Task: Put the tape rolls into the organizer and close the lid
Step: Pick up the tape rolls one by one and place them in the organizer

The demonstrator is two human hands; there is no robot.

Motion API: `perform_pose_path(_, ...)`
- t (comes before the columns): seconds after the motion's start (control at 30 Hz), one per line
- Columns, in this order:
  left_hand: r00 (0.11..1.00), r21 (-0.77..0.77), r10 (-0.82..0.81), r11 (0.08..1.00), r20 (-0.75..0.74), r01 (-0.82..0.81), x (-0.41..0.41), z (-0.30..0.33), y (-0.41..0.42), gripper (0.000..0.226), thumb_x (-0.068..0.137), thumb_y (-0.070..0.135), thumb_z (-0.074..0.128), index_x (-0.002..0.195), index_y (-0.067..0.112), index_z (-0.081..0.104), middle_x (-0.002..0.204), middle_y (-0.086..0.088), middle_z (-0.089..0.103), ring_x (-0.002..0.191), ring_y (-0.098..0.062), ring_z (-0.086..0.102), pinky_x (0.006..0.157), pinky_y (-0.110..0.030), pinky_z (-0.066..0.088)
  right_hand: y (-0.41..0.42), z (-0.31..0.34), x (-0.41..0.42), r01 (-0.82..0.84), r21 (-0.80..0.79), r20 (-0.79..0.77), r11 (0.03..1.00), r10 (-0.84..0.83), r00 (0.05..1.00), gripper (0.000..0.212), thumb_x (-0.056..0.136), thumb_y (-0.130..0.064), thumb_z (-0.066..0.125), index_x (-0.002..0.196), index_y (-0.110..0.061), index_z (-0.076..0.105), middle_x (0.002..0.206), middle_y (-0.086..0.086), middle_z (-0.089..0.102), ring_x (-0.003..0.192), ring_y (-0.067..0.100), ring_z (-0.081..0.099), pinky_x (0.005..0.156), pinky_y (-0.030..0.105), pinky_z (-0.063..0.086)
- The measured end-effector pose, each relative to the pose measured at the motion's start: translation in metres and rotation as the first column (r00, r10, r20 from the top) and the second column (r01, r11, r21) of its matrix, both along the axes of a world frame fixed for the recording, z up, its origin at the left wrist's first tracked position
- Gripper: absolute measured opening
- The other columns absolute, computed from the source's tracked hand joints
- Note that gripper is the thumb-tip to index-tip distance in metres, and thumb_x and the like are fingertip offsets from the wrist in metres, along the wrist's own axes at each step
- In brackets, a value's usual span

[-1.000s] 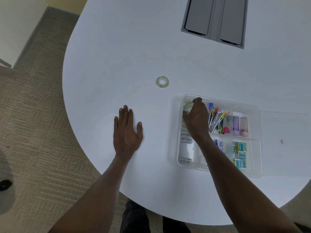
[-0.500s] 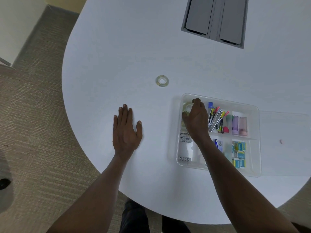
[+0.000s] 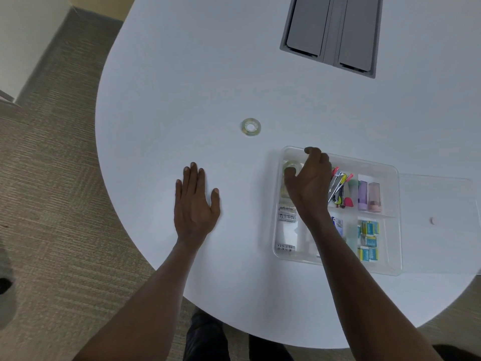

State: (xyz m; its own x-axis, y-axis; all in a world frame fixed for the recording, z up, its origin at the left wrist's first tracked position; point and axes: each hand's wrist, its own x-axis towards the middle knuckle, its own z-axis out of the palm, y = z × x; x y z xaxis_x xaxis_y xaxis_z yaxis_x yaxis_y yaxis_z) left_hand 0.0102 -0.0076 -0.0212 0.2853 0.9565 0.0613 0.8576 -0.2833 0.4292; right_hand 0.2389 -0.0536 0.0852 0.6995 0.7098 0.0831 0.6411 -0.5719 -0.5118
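Observation:
A clear tape roll [image 3: 251, 127] lies flat on the white table [image 3: 182, 87], up and left of the clear organizer [image 3: 338, 261]. A second tape roll [image 3: 292, 165] lies in the organizer's far-left compartment. My right hand [image 3: 309, 183] hovers over that compartment with loosely curled fingers; its thumb is beside the roll and the index finger is up at the far rim. My left hand [image 3: 195, 204] rests flat on the table, fingers apart, left of the organizer. The clear lid [image 3: 440, 199] lies open and flat to the organizer's right.
Other compartments hold batteries [image 3: 286, 214], pens and clips [image 3: 338, 186], pastel cases [image 3: 368, 196] and small blue-yellow boxes [image 3: 369, 241]. A grey cable hatch [image 3: 330, 32] is set into the table at the back. The table's curved edge runs near my body; carpet lies to the left.
My right hand has lifted and shifted slightly right, uncovering more of the tape roll, which stayed put in the compartment. My left hand has not moved.

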Motion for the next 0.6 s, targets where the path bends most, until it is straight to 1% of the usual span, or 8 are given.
perform_pose_path(0.03, 1.0, 0.001, 0.001, 1.0, 0.002, -0.001, 0.0, 0.0, 0.0, 0.06, 0.101, 0.039, 0.041, 0.152, 0.008, 0.035, 0.164, -0.008, 0.027, 0.155, -0.021, 0.019, 0.125, -0.044, 0.023, 0.005, 0.005, -0.002, 0.003, 0.032, 0.026, 0.999, -0.004, 1.0, 0.048, 0.075, -0.009, 0.061, 0.122, -0.004, 0.051, 0.115, 0.016, 0.055, 0.108, 0.033, 0.05, 0.089, 0.036, 0.04)
perform_pose_path(0.1, 1.0, 0.002, 0.001, 1.0, 0.002, -0.001, 0.0, 0.0, 0.0, 0.06, 0.101, 0.039, 0.041, 0.152, 0.008, 0.035, 0.165, -0.008, 0.027, 0.155, -0.02, 0.018, 0.125, -0.043, 0.023, 0.019, 0.012, -0.005, -0.052, 0.087, 0.053, 0.995, 0.047, 0.997, 0.044, 0.078, -0.007, 0.06, 0.121, -0.003, 0.053, 0.117, 0.016, 0.057, 0.111, 0.032, 0.05, 0.091, 0.031, 0.038)
perform_pose_path(0.2, 1.0, -0.001, 0.004, 1.0, 0.005, -0.004, 0.001, 0.0, 0.0, 0.06, 0.101, 0.039, 0.041, 0.152, 0.008, 0.035, 0.165, -0.008, 0.026, 0.155, -0.02, 0.018, 0.125, -0.043, 0.023, 0.048, 0.014, -0.006, -0.221, 0.067, 0.061, 0.973, 0.217, 0.974, 0.041, 0.08, -0.002, 0.059, 0.12, 0.0, 0.054, 0.118, 0.017, 0.057, 0.112, 0.033, 0.051, 0.092, 0.031, 0.037)
perform_pose_path(0.3, 1.0, 0.006, 0.008, 1.0, 0.011, -0.008, 0.002, 0.001, 0.0, 0.06, 0.101, 0.039, 0.042, 0.151, 0.008, 0.036, 0.164, -0.008, 0.028, 0.155, -0.02, 0.019, 0.125, -0.044, 0.024, 0.077, 0.007, -0.002, -0.391, -0.055, 0.062, 0.919, 0.394, 0.917, 0.045, 0.08, -0.001, 0.057, 0.125, -0.001, 0.051, 0.124, 0.018, 0.055, 0.113, 0.036, 0.05, 0.093, 0.038, 0.041)
perform_pose_path(0.37, 1.0, 0.009, 0.01, 1.0, 0.007, -0.01, 0.003, 0.001, 0.0, 0.06, 0.101, 0.039, 0.043, 0.151, 0.008, 0.037, 0.164, -0.009, 0.028, 0.155, -0.02, 0.02, 0.125, -0.044, 0.025, 0.094, -0.002, -0.001, -0.468, -0.161, 0.043, 0.869, 0.48, 0.876, 0.051, 0.083, -0.002, 0.055, 0.133, -0.002, 0.046, 0.134, 0.017, 0.049, 0.118, 0.037, 0.048, 0.096, 0.041, 0.043)
perform_pose_path(0.43, 1.0, 0.01, 0.012, 1.0, 0.007, -0.012, 0.002, 0.002, -0.001, 0.06, 0.101, 0.039, 0.043, 0.151, 0.007, 0.037, 0.164, -0.009, 0.029, 0.155, -0.02, 0.02, 0.125, -0.043, 0.025, 0.108, -0.01, -0.002, -0.504, -0.269, 0.013, 0.821, 0.526, 0.85, 0.056, 0.088, -0.003, 0.051, 0.142, -0.004, 0.036, 0.146, 0.015, 0.039, 0.126, 0.037, 0.042, 0.099, 0.045, 0.044)
perform_pose_path(0.5, 1.0, 0.013, 0.017, 1.0, 0.012, -0.017, 0.002, 0.002, -0.001, 0.059, 0.101, 0.039, 0.043, 0.151, 0.007, 0.038, 0.163, -0.009, 0.029, 0.155, -0.021, 0.021, 0.125, -0.043, 0.024, 0.117, -0.017, -0.003, -0.521, -0.349, -0.014, 0.779, 0.552, 0.834, 0.059, 0.092, -0.004, 0.048, 0.147, -0.007, 0.028, 0.153, 0.013, 0.03, 0.132, 0.037, 0.036, 0.1, 0.048, 0.044)
perform_pose_path(0.6, 1.0, 0.024, 0.017, 1.0, 0.017, -0.018, 0.003, 0.003, -0.001, 0.059, 0.1, 0.038, 0.044, 0.15, 0.007, 0.04, 0.163, -0.01, 0.031, 0.154, -0.021, 0.022, 0.125, -0.043, 0.024, 0.122, -0.026, -0.005, -0.555, -0.435, -0.008, 0.709, 0.613, 0.79, 0.057, 0.095, -0.001, 0.043, 0.148, -0.012, 0.026, 0.156, 0.014, 0.023, 0.133, 0.038, 0.033, 0.098, 0.05, 0.046)
